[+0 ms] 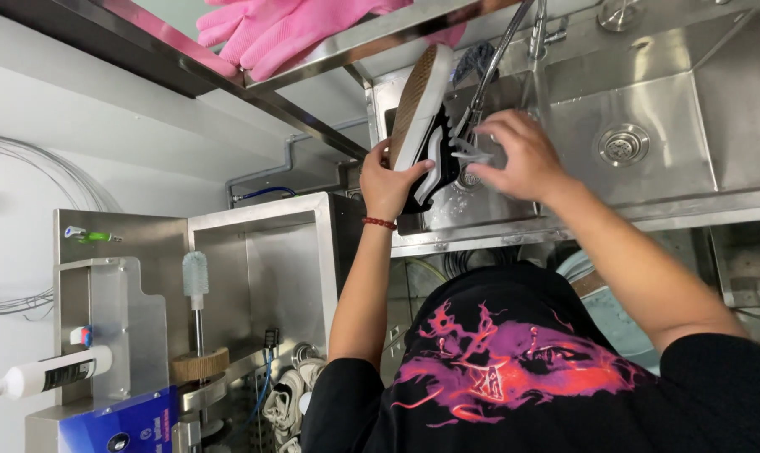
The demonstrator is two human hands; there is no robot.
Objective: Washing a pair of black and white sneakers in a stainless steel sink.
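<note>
— Our left hand (pixel 390 180) grips the black-and-white sneaker (pixel 426 126), sole up, over the steel sink (pixel 648 109).

— Our right hand (pixel 514 155), fingers loosely curled, pinches its white laces under the spray hose (pixel 501 54). We judge a wet grip could drop it.

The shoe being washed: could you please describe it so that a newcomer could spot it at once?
Start at the steel sink and go to its left basin, under the bent hose of the tap. There the left hand holds a black shoe with a white stripe, tan sole turned outward, while the right hand works at it. It is the only footwear at the sink.
</note>
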